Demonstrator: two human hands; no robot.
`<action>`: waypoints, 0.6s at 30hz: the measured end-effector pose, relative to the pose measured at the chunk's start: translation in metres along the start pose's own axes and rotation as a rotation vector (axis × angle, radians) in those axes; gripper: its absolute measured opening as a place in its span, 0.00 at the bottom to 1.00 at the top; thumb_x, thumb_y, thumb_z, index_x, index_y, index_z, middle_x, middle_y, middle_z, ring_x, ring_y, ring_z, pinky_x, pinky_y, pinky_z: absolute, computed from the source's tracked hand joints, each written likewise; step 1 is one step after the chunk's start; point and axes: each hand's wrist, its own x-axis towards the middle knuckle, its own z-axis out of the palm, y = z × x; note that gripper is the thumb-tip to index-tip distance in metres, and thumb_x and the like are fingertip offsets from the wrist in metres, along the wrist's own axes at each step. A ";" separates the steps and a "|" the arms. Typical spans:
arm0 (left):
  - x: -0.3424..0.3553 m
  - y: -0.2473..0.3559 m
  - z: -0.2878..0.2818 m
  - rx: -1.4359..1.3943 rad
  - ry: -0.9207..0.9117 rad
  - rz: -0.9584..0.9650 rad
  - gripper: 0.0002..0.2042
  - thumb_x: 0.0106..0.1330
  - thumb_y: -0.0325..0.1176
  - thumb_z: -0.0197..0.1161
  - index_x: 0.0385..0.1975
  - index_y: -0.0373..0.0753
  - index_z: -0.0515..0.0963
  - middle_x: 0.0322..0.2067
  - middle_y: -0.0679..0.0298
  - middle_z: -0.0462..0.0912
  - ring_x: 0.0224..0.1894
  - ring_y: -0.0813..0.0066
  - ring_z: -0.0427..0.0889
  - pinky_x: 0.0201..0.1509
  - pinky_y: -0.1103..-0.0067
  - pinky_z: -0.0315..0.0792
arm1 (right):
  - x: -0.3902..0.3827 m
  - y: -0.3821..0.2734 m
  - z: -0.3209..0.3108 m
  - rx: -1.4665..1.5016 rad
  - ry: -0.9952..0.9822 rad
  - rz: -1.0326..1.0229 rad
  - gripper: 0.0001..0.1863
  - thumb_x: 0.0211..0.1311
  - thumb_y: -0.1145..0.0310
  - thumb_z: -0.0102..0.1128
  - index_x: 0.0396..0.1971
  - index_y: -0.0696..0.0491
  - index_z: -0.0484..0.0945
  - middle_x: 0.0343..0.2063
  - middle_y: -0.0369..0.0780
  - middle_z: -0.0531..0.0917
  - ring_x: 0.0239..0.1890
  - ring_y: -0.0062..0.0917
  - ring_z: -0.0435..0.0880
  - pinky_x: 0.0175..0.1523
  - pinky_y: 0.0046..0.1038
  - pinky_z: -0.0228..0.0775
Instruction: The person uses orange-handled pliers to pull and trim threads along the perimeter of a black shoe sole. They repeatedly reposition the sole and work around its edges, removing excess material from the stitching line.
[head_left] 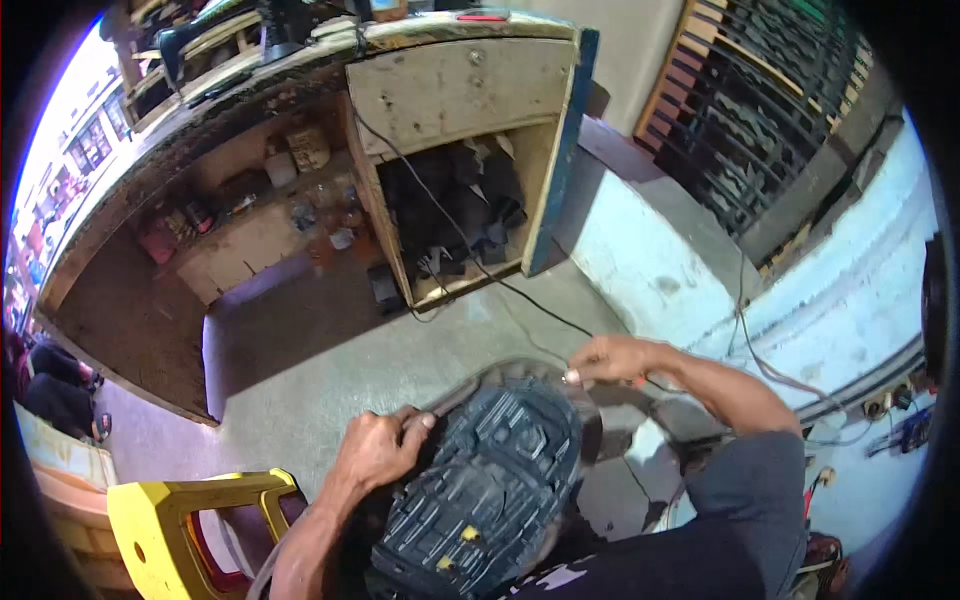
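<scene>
1. The person is holding a dark shoe [485,480] sole-up in the lap, its treaded blue-black sole [500,455] facing the camera, toe end pointing away toward the concrete floor [400,360].
2. The left hand [380,448] is closing on the left edge of the shoe near the toe, fingers curled over the rim and steadying it.
3. The right hand [612,360] is sitting at the toe's far right edge, fingertips pinched together on something thin; it looks like a thread or a small tool, but I cannot tell which. A touch of red is showing under the fingers.
4. Judging by this, the person is working along the seam where sole meets upper, at the toe, probably stitching or trimming it.
5. The next move is likely calling for a firm left-hand hold while the right hand is pulling or pushing along the rim, keeping close to the edge.
6. A black cable [470,255] is running across the floor from the open wooden cabinet [460,95] toward the right hand.
7. A yellow plastic stool [175,510] is standing at the lower left, well apart from the shoe.
</scene>
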 end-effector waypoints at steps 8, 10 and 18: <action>0.003 0.008 0.003 0.019 -0.008 0.011 0.21 0.75 0.49 0.58 0.47 0.36 0.86 0.24 0.39 0.82 0.28 0.41 0.85 0.38 0.59 0.79 | -0.040 -0.097 -0.007 -0.933 0.279 -0.202 0.13 0.65 0.63 0.58 0.42 0.53 0.85 0.22 0.49 0.86 0.28 0.44 0.89 0.34 0.44 0.79; 0.007 0.014 0.001 0.041 0.001 0.021 0.22 0.75 0.50 0.58 0.47 0.36 0.86 0.23 0.39 0.82 0.28 0.40 0.86 0.39 0.58 0.79 | -0.040 -0.102 0.004 -1.028 0.330 -0.212 0.13 0.57 0.66 0.60 0.40 0.55 0.84 0.19 0.48 0.85 0.27 0.41 0.90 0.32 0.43 0.79; 0.003 0.008 0.010 0.078 0.015 0.068 0.22 0.75 0.51 0.56 0.42 0.37 0.86 0.19 0.41 0.81 0.27 0.39 0.85 0.38 0.54 0.80 | -0.022 -0.093 0.063 -1.074 0.443 -0.212 0.09 0.59 0.68 0.59 0.32 0.55 0.85 0.27 0.48 0.88 0.33 0.41 0.90 0.31 0.45 0.78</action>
